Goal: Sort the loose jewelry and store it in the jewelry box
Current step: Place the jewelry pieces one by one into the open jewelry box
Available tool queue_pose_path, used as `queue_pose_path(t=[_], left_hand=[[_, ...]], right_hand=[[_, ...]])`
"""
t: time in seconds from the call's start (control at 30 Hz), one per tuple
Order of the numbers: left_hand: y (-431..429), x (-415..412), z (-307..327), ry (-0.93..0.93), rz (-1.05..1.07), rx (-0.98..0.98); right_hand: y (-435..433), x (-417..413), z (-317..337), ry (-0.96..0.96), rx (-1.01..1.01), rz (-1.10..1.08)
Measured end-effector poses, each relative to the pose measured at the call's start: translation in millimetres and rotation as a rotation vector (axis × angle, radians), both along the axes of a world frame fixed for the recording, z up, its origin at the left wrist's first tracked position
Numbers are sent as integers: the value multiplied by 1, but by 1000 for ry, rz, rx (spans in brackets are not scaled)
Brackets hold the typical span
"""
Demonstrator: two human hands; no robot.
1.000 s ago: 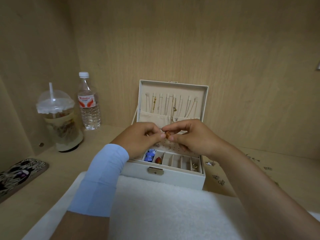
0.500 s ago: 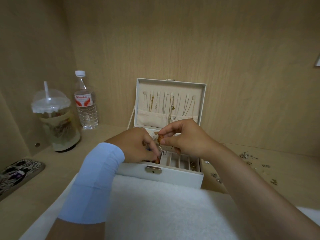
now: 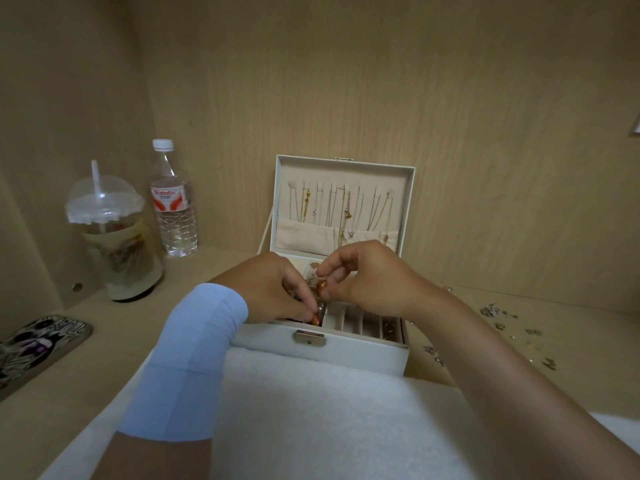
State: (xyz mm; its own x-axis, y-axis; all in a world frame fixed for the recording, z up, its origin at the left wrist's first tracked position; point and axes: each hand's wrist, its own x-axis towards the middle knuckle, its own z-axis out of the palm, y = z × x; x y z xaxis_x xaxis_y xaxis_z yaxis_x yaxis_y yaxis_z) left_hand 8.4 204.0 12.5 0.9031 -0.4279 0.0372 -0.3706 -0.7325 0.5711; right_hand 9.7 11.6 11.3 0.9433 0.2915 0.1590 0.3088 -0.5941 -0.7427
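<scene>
Two small amber-orange beaded pieces, one per hand. Pinched between curled fingertips of left hand: lower piece, down at front compartments of open white rectangular jewelry box. Pinched by curled fingers of right hand: upper piece, just above. Hung inside raised lid: thin chains. Placed just before box: white fluffy towel. Scattered on wooden shelf, right: loose silver jewelry. Stood left: domed plastic cup, clear water bottle.
</scene>
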Motion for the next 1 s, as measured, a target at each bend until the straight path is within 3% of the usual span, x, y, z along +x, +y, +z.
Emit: queue_pose_path(t=[0.37, 0.57, 0.77, 1.0], left_hand=[[-1, 1, -2, 32, 62, -8], [-5, 3, -4, -9, 94, -3], [-7, 6, -7, 2, 81, 28], [-6, 7, -8, 17, 69, 52]], right_hand=[[-1, 3, -9, -76, -297, 16], [0, 4, -12, -129, -258, 0], [-12, 2, 0, 41, -371, 10], [-6, 2, -6, 42, -394, 72]])
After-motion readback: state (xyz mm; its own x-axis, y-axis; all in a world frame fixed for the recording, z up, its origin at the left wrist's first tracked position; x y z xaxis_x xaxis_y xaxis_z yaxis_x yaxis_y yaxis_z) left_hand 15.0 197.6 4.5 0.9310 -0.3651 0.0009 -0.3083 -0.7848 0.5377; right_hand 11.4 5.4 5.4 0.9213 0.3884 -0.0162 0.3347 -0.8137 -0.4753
